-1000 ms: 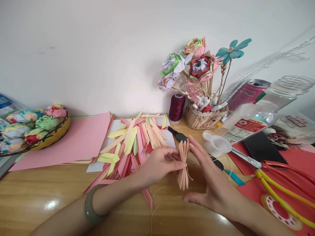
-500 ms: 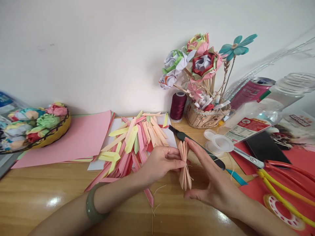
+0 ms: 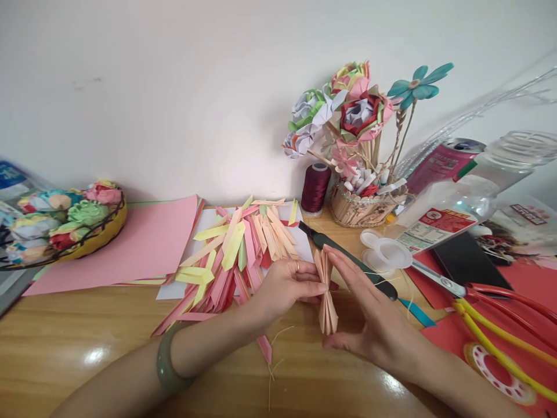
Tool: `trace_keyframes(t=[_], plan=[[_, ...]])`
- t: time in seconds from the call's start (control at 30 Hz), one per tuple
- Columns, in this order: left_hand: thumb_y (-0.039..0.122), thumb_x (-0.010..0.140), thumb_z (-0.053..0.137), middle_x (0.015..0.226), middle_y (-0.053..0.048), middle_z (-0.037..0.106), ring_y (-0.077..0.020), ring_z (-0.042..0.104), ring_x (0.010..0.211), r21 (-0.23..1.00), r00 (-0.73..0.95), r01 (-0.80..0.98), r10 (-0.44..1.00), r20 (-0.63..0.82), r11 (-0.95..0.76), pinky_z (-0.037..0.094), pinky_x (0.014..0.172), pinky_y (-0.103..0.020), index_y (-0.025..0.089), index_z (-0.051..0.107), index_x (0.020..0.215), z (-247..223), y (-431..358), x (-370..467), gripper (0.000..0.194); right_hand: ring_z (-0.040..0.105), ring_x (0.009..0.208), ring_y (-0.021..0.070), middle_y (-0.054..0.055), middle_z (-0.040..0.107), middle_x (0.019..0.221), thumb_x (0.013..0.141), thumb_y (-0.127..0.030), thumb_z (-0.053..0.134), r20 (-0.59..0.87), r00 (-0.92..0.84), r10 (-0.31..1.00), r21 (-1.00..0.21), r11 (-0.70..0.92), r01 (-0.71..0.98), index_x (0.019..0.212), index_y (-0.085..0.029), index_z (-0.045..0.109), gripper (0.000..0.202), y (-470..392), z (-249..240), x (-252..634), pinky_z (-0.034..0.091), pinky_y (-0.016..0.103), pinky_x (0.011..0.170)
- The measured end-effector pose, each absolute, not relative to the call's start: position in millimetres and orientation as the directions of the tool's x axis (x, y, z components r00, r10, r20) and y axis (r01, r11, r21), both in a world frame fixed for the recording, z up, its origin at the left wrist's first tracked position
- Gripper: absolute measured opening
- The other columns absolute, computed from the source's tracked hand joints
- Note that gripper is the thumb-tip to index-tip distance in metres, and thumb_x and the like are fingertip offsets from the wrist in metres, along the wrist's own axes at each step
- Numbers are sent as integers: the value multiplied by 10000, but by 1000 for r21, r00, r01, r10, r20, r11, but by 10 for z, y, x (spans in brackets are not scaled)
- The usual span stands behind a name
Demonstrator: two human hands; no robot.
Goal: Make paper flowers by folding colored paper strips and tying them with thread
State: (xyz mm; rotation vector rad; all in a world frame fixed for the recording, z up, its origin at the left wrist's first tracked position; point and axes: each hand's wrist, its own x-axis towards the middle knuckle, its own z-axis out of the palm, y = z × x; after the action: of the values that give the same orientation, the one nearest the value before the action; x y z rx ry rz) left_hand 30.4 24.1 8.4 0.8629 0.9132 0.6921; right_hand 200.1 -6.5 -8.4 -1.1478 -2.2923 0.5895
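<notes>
A bundle of folded peach paper strips (image 3: pixel 328 313) stands upright between my hands, pinched in at its middle like a bow, with thin thread around its waist. My left hand (image 3: pixel 287 287) is closed, thumb and fingers gripping the bundle at that waist. My right hand (image 3: pixel 369 307) spans the bundle lengthwise, its straight fingers against the top end and its thumb at the bottom end. Left of the bundle lies a heap of folded paper strips (image 3: pixel 230 249) in pink, yellow, peach and green.
Pink paper sheets (image 3: pixel 143 241) and a basket of paper flowers (image 3: pixel 102 232) are on the left. Behind stand a maroon thread spool (image 3: pixel 315 188) and a wooden flower basket (image 3: pixel 361 206). To the right lie a dark-handled cutter (image 3: pixel 348 255), scissors (image 3: pixel 491 296) and a clear bottle (image 3: pixel 461 203).
The peach bundle has turned slightly and looks narrower at its top. My right hand's fingers and thumb have shifted a little to the left along with it. My left hand keeps its pinch.
</notes>
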Motion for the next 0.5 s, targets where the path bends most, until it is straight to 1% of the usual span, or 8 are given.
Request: trace_keyframes(t=[0.07,0.13,0.2,0.27,0.3,0.4,0.5], plan=[[297,566,729,767,-76,662,-170,594,755,856,458,-140,800,-389,497,445,701,-290,111,666,806,81,241,305,310,221,1291,267,97,170,1452,606,-265,733,225,-516,826,-602,534,594,1385,-293,-47,1103,-58,-67,2011,304,444,1016],[279,574,726,786,-70,660,-167,593,771,869,481,-130,797,-366,478,438,722,-288,118,658,825,74,245,305,306,223,1290,268,95,171,1452,582,-294,749,220,-511,831,-632,520,575,1383,-299,-36,1122,-53,-60,2022,304,438,1016],[221,563,734,782,-49,656,-160,595,775,881,530,-112,777,-339,460,433,738,-286,145,634,919,67,246,306,378,219,1293,262,91,170,1453,566,-287,758,217,-496,841,-657,501,563,1382,-299,-26,1131,-52,-64,2027,301,428,1018],[171,558,730,734,-22,645,-156,602,738,883,566,-91,753,-335,461,435,730,-295,177,585,1025,63,240,311,489,210,1297,252,87,165,1454,582,-248,744,206,-481,852,-666,482,569,1382,-291,-25,1111,-57,-78,2022,293,422,1022],[169,571,719,701,-12,635,-155,604,707,879,568,-83,748,-345,469,439,717,-303,184,566,1050,63,234,315,503,203,1300,250,86,161,1455,593,-231,732,202,-479,854,-664,479,575,1384,-285,-28,1098,-61,-87,2015,291,421,1024],[206,615,683,653,-3,605,-149,595,630,862,526,-101,762,-378,497,446,689,-321,172,574,993,68,206,331,395,181,1305,254,88,154,1456,613,-204,706,229,-482,846,-634,505,585,1385,-279,-45,1080,-74,-119,1984,296,431,1021],[221,622,677,676,-12,598,-147,584,650,844,498,-142,774,-390,517,442,696,-317,161,593,931,66,183,343,326,175,1305,263,100,160,1454,625,-194,692,268,-471,840,-599,528,602,1384,-276,-59,1071,-81,-148,1958,310,451,1010]])
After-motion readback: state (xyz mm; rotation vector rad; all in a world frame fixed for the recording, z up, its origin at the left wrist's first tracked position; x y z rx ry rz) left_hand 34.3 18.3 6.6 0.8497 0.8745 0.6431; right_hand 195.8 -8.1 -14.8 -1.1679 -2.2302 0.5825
